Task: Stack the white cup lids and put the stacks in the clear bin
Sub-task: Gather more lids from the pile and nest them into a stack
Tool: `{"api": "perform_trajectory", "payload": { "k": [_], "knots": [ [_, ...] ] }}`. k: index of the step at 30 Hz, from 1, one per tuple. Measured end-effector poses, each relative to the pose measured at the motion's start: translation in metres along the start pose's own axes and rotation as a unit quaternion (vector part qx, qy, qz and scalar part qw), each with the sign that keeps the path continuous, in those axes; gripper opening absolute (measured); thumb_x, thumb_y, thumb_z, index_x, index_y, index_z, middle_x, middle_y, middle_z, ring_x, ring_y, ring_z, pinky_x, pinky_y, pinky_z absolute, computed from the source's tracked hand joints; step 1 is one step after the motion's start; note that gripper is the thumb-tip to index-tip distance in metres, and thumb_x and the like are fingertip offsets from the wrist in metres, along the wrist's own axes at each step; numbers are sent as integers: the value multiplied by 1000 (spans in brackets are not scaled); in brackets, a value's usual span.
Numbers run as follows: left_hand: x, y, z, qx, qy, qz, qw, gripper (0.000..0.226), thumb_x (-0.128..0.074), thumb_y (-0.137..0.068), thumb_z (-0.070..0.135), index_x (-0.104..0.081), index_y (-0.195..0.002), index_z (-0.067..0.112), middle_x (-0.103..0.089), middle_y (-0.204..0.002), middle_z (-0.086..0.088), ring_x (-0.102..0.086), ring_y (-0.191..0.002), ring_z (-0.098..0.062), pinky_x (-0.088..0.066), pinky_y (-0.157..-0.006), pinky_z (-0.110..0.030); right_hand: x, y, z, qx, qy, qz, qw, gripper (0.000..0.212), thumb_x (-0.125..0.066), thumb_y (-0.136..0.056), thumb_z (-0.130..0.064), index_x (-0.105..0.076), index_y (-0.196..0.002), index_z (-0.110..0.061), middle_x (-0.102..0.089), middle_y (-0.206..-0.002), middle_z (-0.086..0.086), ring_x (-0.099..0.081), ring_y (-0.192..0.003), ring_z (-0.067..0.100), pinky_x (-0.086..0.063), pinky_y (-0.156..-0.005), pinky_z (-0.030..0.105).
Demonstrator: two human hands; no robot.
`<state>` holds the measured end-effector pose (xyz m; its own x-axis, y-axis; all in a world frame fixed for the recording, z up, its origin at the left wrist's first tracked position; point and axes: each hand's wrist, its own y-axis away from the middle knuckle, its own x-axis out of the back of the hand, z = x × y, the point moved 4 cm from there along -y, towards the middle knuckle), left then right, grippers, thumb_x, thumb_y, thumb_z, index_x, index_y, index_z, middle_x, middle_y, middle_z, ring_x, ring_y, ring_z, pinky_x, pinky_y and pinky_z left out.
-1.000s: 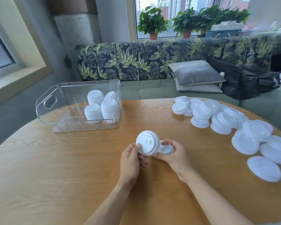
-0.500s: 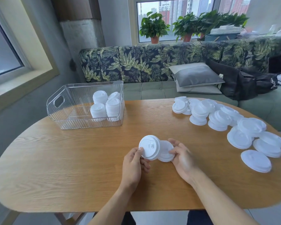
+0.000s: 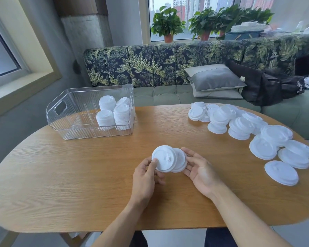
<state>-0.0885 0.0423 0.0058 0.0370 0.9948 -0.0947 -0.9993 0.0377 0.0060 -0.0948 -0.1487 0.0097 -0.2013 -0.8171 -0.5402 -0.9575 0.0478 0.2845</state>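
Tipped on its side just above the near middle of the table [image 3: 75, 179]: a short stack of lids [image 3: 168, 160], long axis about level and running left to right, the front lid's flat top with its small sip tab turned up and leftward, toward the camera. Pinched at the front lid's lower left rim by the left hand [image 3: 145, 177], thumb on the face, fingers curled behind. Met at the other end by the right hand [image 3: 200, 171], palm up, fingers nearly straight and spread, tips touching the rim of the rear lid, with no curl round it.

Well apart, at the table's far left: the clear bin [image 3: 70, 106], with several upright lid stacks [image 3: 112, 115] crowded into its right end. Spread along the table's right side: the loose lids [image 3: 262, 148], some single and flat, some in low leaning heaps.
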Motion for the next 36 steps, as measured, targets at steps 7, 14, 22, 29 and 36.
{"api": "perform_trajectory", "payload": {
  "k": [7, 14, 22, 29, 36],
  "knots": [
    [-6, 3, 3, -9, -16, -23, 1000, 25, -55, -108, 24, -77, -108, 12, -73, -76, -7, -70, -68, -22, -61, -58, -38, -4, 1, 2, -3, 31, -22, 999, 31, -56, -103, -8, -61, -132, 1, -75, -116, 15, -73, -97, 20, -61, -81, 30],
    [-6, 1, -3, -6, -33, -26, 999, 23, -55, -108, 27, -71, -115, 12, -73, -74, -14, -69, -66, -24, -61, -59, -37, -5, 1, 4, 3, 34, -36, 999, 20, -54, -105, -9, -65, -121, -2, -78, -107, 12, -76, -92, 18, -61, -74, 28],
    [-4, -4, -8, -22, -57, -19, 998, 20, -59, -106, 32, -70, -117, 20, -76, -83, -7, -73, -72, -23, -65, -70, -48, -6, -1, 8, 13, 34, -52, 998, 33, -60, -103, -29, -68, -126, -6, -75, -118, 14, -74, -103, 23, -60, -88, 37],
    [-4, -4, -8, -16, -54, -8, 998, 23, -63, -103, 38, -68, -117, 20, -78, -92, -5, -75, -76, -23, -65, -71, -45, -13, 3, 13, 60, 136, -66, 987, 71, -92, -72, -37, -64, -134, -19, -76, -123, 7, -71, -118, 23, -53, -104, 44],
    [-4, -1, -5, -14, -31, -20, 999, 43, -81, -88, 43, -64, -121, 20, -78, -102, -2, -77, -85, -19, -61, -67, -29, -13, 5, 10, 46, 105, -79, 990, 61, -83, -84, -25, -61, -139, -12, -74, -126, 11, -69, -122, 25, -53, -105, 42]
  ]
}}
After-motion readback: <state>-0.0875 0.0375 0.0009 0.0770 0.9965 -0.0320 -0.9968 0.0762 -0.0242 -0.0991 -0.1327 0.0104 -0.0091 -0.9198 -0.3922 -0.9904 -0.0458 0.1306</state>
